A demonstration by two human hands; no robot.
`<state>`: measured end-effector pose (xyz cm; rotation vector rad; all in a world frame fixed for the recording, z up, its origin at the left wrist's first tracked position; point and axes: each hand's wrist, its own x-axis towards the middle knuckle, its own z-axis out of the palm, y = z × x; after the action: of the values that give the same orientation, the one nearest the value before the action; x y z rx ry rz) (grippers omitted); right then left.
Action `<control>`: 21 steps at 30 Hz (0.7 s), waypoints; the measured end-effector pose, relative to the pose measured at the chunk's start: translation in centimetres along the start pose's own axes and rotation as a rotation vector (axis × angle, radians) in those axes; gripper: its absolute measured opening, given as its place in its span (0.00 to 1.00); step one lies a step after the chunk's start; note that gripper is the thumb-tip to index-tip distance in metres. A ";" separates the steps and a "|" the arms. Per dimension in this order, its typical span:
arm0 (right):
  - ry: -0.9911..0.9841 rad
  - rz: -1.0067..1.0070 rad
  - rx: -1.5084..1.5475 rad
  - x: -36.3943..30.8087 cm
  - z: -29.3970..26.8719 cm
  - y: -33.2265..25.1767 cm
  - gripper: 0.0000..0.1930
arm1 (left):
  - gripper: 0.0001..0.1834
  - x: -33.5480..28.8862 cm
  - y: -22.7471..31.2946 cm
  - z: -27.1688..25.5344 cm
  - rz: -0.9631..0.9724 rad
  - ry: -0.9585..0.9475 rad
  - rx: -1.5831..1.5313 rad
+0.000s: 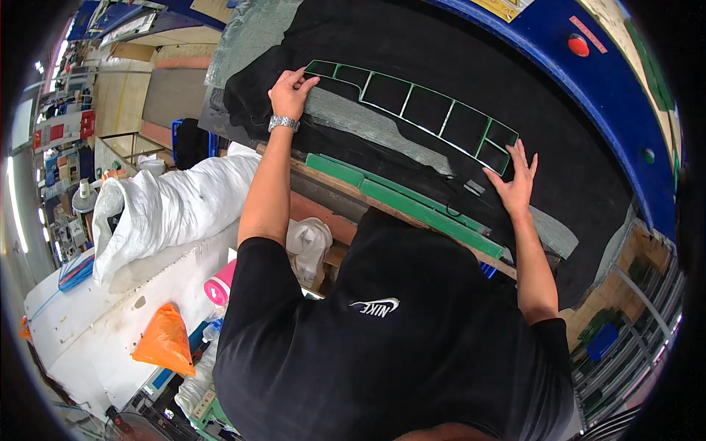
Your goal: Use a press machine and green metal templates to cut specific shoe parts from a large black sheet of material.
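A long, slightly curved cutting die [407, 101], a thin metal frame with green edges and several cross bars, lies over black sheet material [456, 55]. At its narrow left end, my left hand [289, 95] pinches the frame between thumb and fingers. Around the wider right end, my right hand [518, 184] grips with the thumb at the near corner and fingers at the far side. Through gaps in the black material, a scuffed grey-green cutting board [412, 140] shows. A small grey piece [474, 188] lies near the right hand.
A blue machine beam [632, 147] with a red button [578, 46] arches over the far right. Along the near edge runs a green bar [397, 192]. To the left are a large white sack [184, 198], an orange bag [166, 339] and a pink roll [219, 288].
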<state>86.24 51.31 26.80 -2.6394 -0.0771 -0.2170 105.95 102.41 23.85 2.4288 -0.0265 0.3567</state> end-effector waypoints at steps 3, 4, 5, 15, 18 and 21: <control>0.016 0.016 0.000 -0.2 0.2 -0.1 0.35 | 0.23 0.2 0.0 -0.1 -0.012 -0.031 -0.002; 0.016 0.021 -0.003 -0.2 0.2 -0.1 0.35 | 0.22 0.2 0.0 0.0 0.005 -0.020 0.001; 0.003 0.014 -0.007 -0.2 0.2 -0.1 0.35 | 0.22 0.1 0.0 0.0 0.022 -0.010 0.003; 0.023 -0.002 0.001 -0.2 0.1 -0.4 0.35 | 0.20 0.7 0.0 -0.6 0.024 -0.030 0.015; 0.028 -0.003 -0.022 -0.4 0.2 -0.1 0.35 | 0.20 0.8 -0.2 -0.2 0.036 -0.011 -0.002; 0.036 -0.010 -0.008 -0.2 0.2 -0.4 0.34 | 0.20 0.7 -0.8 -0.1 0.013 0.004 -0.008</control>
<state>86.00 51.72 26.79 -2.6420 -0.0778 -0.2685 106.70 103.17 23.57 2.4206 -0.0417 0.3668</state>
